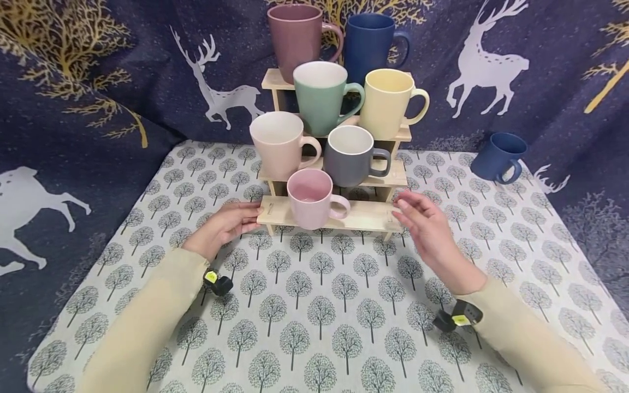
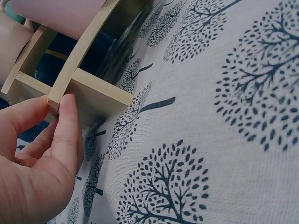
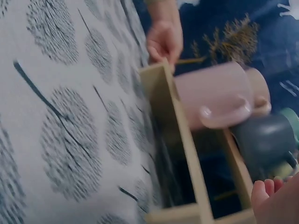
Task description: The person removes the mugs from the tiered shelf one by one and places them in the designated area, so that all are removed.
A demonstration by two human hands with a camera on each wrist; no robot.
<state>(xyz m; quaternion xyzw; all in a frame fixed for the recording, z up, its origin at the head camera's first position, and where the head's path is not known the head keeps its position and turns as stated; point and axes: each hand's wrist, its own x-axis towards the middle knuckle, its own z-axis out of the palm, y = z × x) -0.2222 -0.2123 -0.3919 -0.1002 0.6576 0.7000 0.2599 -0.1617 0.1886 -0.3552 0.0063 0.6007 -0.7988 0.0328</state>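
A stepped wooden rack [image 1: 366, 218] stands on the table with mugs on its tiers. At the left end of its lowest board, my left hand [image 1: 230, 222] pinches the board's corner between thumb and fingers, which the left wrist view shows closely. My right hand [image 1: 426, 228] is beside the rack's right end, fingers loosely bent, holding nothing; whether a fingertip touches the wood is hard to tell. A pink mug [image 1: 310, 201] sits on the lowest board. Above it stand a pale pink mug [image 1: 277, 144] and a dark grey mug [image 1: 348, 158].
Higher up are a green mug [image 1: 319, 101], a yellow mug [image 1: 385, 106], a mauve mug [image 1: 296, 43] and a tall blue mug [image 1: 368, 46]. Another blue mug [image 1: 497, 155] stands at the table's back right. Tree-patterned cloth [image 1: 319, 316] covers the table; a dark deer-print curtain [image 1: 147, 65] hangs behind.
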